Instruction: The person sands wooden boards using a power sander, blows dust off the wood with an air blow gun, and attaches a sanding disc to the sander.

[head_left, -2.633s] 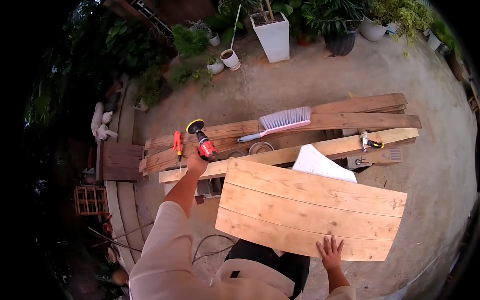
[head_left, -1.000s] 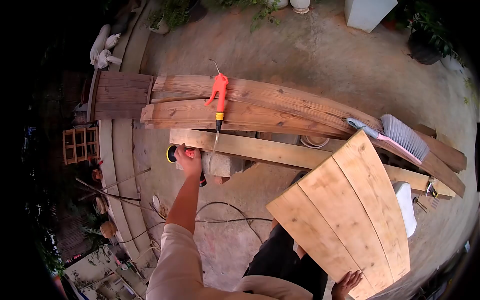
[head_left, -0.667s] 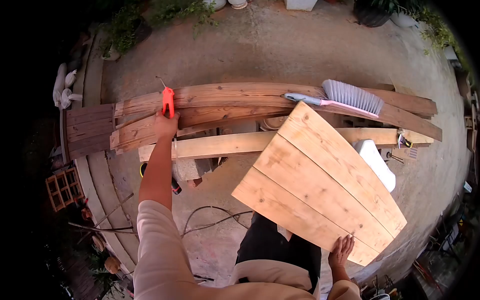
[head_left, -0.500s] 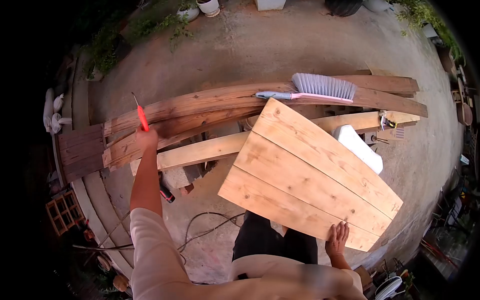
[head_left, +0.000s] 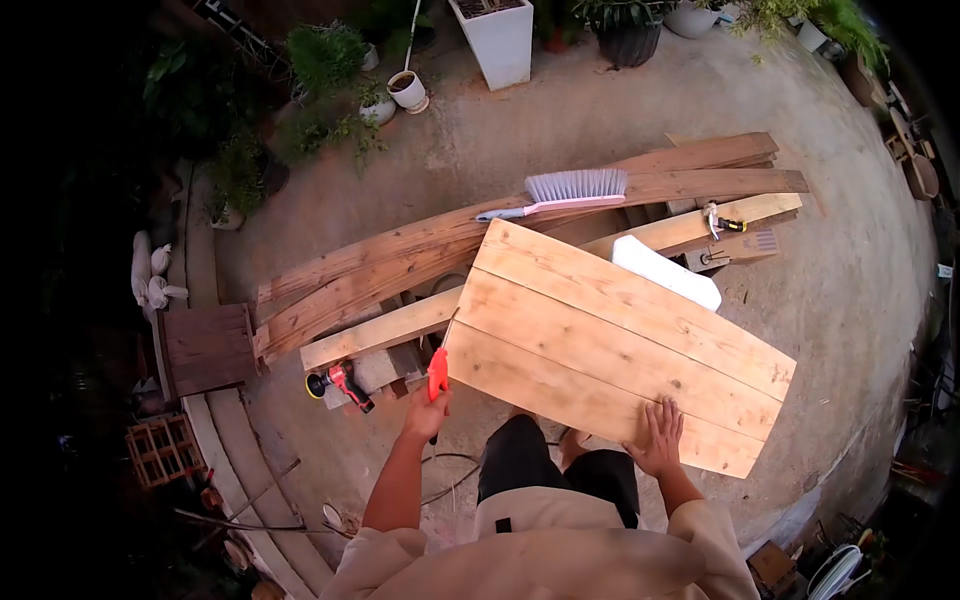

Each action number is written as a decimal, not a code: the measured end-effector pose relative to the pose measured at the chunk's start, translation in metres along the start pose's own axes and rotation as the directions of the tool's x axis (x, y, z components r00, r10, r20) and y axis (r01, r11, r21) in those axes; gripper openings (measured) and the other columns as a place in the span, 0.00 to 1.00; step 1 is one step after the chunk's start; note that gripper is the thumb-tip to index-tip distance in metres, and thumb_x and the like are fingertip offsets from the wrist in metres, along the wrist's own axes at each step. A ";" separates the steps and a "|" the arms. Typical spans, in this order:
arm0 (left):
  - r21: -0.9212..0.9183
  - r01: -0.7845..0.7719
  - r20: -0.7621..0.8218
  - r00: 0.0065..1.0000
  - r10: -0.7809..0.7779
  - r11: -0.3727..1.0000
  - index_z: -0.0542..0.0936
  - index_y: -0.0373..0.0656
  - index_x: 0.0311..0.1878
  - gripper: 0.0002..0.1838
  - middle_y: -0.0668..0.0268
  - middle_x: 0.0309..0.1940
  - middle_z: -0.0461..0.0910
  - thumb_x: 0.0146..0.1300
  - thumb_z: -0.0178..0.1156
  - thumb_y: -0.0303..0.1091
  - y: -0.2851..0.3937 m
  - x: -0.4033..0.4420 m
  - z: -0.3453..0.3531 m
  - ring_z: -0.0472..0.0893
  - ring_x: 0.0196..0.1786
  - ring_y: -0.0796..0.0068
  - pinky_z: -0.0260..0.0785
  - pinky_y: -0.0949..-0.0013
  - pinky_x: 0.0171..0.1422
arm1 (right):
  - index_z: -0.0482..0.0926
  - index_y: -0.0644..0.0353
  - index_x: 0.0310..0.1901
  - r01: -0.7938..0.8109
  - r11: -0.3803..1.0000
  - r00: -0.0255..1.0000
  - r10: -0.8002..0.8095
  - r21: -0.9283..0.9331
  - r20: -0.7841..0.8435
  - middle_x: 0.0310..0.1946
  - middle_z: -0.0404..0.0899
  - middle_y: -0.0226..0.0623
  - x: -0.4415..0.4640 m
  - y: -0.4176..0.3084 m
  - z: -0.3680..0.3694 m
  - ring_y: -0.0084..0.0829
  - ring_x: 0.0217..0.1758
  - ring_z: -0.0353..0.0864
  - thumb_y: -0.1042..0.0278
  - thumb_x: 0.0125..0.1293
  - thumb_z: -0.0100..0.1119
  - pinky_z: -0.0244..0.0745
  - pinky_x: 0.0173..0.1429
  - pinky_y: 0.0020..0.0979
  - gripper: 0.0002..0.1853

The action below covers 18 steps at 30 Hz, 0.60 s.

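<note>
L hand (head_left: 427, 412): fingers wrapped round the grip of a red air blow gun (head_left: 438, 370), its thin nozzle angled up along the L edge of the wooden panel (head_left: 590, 345); nozzle-to-panel contact can't be told. R hand (head_left: 660, 432): laid flat w/ fingers spread on the panel's near side, toward its R end, grasping nothing. Panel: 3 boards w/ 2 visible seams, set aslant in front of the person, L end by the blow gun; its support is hidden. White piece (head_left: 665, 272) shows past the far edge, partly covered. Beyond: pale plank (head_left: 385, 335), partly hidden by the panel, & reddish-brown planks (head_left: 370, 252), stacked. Hand brush (head_left: 578, 190), pink & grey w/ pale bristles, rests on the brown planks, bristles up. Cordless drill (head_left: 345, 383), red & black w/ yellow-rimmed disc, lies near the pale plank's L end, left of the L hand. Yellow-and-black-handled tool (head_left: 725, 222) sits on the same plank's R end; exact type unclear. Bkgd: concrete floor (head_left: 560, 110) w/ tall white planter (head_left: 497, 45), ribbed black pot (head_left: 629, 45), etc.
</note>
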<state>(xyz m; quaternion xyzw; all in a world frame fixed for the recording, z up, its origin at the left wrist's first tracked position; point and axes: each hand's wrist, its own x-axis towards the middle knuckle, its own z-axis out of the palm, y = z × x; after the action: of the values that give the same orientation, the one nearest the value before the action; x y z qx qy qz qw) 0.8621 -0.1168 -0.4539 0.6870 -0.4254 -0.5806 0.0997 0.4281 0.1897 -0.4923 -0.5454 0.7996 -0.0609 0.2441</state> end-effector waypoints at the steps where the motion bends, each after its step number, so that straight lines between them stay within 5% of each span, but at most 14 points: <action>1: 0.021 -0.007 -0.026 1.000 0.008 1.000 0.83 0.42 0.54 0.12 0.67 0.29 0.81 0.71 0.63 0.33 0.005 0.003 0.014 0.83 0.35 0.75 0.75 0.66 0.35 | 0.58 0.48 0.87 0.010 1.000 0.998 -0.010 -0.007 -0.058 0.90 0.40 0.56 0.010 0.003 0.001 0.62 0.92 0.35 0.40 0.61 0.76 0.33 0.89 0.67 0.56; 4: 0.225 -0.133 -0.015 0.990 0.140 0.965 0.84 0.42 0.44 0.07 0.68 0.27 0.80 0.70 0.63 0.34 0.001 0.033 0.046 0.76 0.21 0.76 0.68 0.67 0.26 | 0.56 0.48 0.88 -0.074 0.997 0.992 0.075 0.022 -0.100 0.90 0.37 0.55 0.052 -0.002 0.000 0.62 0.92 0.33 0.37 0.71 0.65 0.30 0.89 0.67 0.50; 7: 0.152 -0.125 -0.121 0.982 0.144 0.980 0.84 0.40 0.38 0.07 0.65 0.27 0.82 0.66 0.63 0.34 0.030 0.044 0.062 0.76 0.20 0.74 0.68 0.65 0.26 | 0.55 0.50 0.88 -0.157 0.986 0.965 0.166 0.058 -0.202 0.91 0.37 0.55 0.103 -0.015 -0.008 0.63 0.93 0.32 0.36 0.75 0.59 0.30 0.89 0.68 0.48; 11: 0.335 -0.100 0.007 0.995 0.104 0.937 0.86 0.38 0.40 0.11 0.56 0.32 0.88 0.65 0.62 0.37 0.063 0.062 0.068 0.87 0.37 0.62 0.77 0.59 0.45 | 0.53 0.51 0.88 -0.213 0.976 0.950 0.218 0.046 -0.224 0.91 0.37 0.55 0.147 -0.024 -0.012 0.63 0.93 0.31 0.36 0.77 0.55 0.29 0.88 0.69 0.47; 18: 0.376 -0.110 0.105 0.992 0.075 0.920 0.84 0.39 0.42 0.10 0.55 0.32 0.87 0.68 0.61 0.35 0.087 0.064 0.071 0.87 0.38 0.61 0.77 0.57 0.47 | 0.54 0.49 0.88 -0.329 0.944 0.907 0.322 0.019 -0.270 0.91 0.39 0.53 0.190 -0.028 0.007 0.63 0.93 0.32 0.39 0.80 0.51 0.28 0.88 0.69 0.43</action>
<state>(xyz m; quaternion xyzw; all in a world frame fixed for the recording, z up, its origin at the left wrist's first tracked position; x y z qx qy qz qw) 0.7561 -0.1898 -0.4665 0.6460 -0.5661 -0.5113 -0.0274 0.4012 0.0086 -0.5498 -0.3942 0.9057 -0.0822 0.1325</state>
